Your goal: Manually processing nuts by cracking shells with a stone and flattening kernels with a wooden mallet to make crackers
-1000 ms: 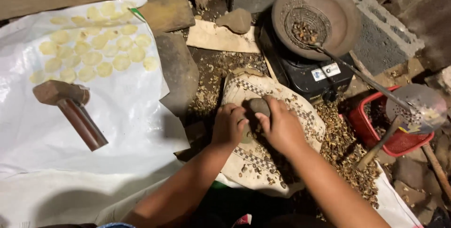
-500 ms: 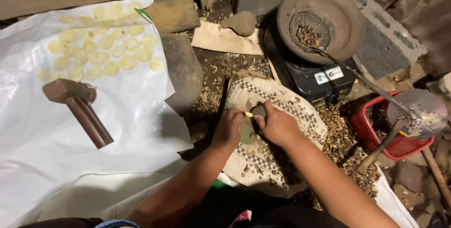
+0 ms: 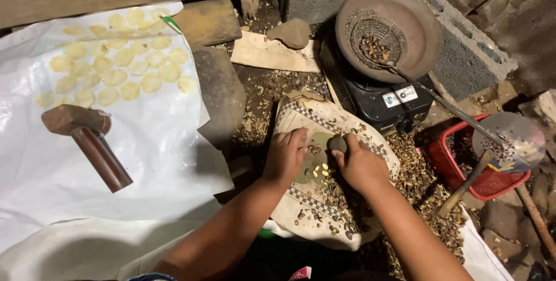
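Observation:
My right hand (image 3: 360,166) grips a small dark stone (image 3: 337,142) above a patterned cloth (image 3: 341,122) laid on the ground. My left hand (image 3: 285,156) rests flat on the cloth beside it, fingers close together and holding nothing. Between the hands lie a few pale shelled kernels (image 3: 319,171) on a greenish patch, with brown shells scattered around them. A wooden mallet (image 3: 87,139) lies on a white plastic sheet (image 3: 145,159) to the left. Several flat yellow discs (image 3: 116,67) are spread out on that sheet's far part.
A round pan (image 3: 399,20) holding a wire strainer of dark seeds (image 3: 375,46) sits on a black stove (image 3: 385,98). A red basket (image 3: 463,165) and a perforated metal ladle (image 3: 509,139) stand at right. Concrete blocks and wooden planks line the back. Shell litter covers the ground.
The stone has moved slightly right in my right hand. My left hand has come off it and now lies flat on the cloth. Pale kernels now show between the hands.

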